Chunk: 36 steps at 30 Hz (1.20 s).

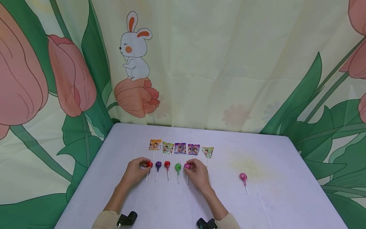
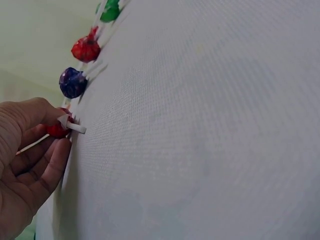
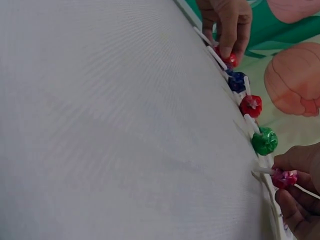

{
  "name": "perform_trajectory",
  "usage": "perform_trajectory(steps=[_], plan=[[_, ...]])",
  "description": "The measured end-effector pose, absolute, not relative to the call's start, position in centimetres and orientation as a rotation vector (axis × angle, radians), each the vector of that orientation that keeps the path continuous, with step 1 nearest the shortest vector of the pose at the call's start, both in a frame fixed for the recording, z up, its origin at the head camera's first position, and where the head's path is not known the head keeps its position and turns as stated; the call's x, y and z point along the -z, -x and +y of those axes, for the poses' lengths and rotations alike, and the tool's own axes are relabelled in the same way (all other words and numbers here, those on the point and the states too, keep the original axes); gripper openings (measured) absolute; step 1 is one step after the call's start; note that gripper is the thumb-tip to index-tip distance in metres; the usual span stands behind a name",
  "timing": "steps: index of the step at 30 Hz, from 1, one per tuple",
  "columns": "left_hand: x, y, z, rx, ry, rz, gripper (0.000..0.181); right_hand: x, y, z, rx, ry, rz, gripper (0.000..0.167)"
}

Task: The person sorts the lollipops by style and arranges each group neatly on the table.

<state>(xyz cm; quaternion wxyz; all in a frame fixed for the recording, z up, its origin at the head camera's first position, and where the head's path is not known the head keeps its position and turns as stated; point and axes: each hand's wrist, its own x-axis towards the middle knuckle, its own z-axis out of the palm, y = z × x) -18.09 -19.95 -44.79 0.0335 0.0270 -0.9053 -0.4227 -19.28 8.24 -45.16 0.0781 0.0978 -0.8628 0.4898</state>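
My left hand [image 1: 138, 169] pinches the round head of a red lollipop [image 2: 58, 130] at the left end of a row, its white stick pointing toward me. At the row's right end my right hand [image 1: 198, 174] pinches a pink lollipop [image 3: 284, 178] by its head. Between the hands lie a purple lollipop [image 1: 158, 164], another red lollipop [image 1: 167, 163] and a green lollipop [image 1: 178, 167], side by side with sticks toward me. Fingers partly cover both held heads.
Behind this row is a second row of flat-wrapped lollipops, among them an orange one [image 1: 155, 144] and a purple one [image 1: 180, 148]. A separate pink lollipop [image 1: 243, 177] lies to the right on the white table [image 1: 286, 203]. A printed curtain [image 1: 200, 63] hangs behind the table.
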Motion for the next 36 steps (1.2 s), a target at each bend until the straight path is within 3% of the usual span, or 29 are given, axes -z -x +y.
perform_trajectory(steps=[14,36], plan=[[44.8,18.2,-19.9,1.313,-0.090,-2.783,0.029,45.4,19.4,8.1,-1.363,-0.270,-2.615,0.022],[44.7,18.1,-19.8,1.304,-0.122,-2.799,0.029,44.4,17.0,11.0,-1.350,-0.212,-2.575,0.023]])
